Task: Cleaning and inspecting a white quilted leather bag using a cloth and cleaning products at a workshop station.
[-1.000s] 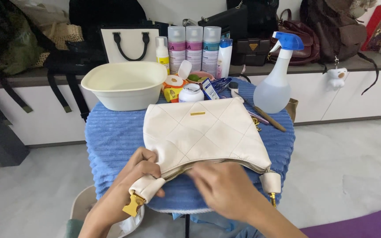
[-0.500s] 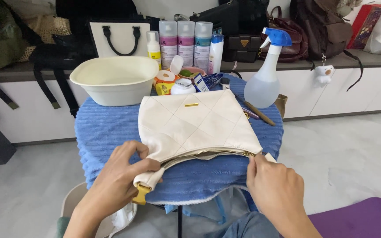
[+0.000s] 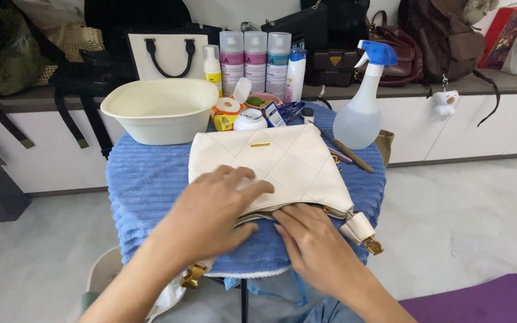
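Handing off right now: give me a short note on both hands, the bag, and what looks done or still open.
Left hand: flat on the cream quilted bag, pressing it down.
Right hand: fingers at the bag's zipper opening on the near edge.
Bag lies flat on the blue towel; basin and spray bottle stand behind, untouched.
Done: bag laid out. Left: zipper looks partly open.

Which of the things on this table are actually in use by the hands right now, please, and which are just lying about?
In use:
- cream bag
- left hand, flat on the bag
- right hand, fingers at the bag's zip opening

Lying about:
- basin
- spray bottle
- three cans
- small jar
- blue towel
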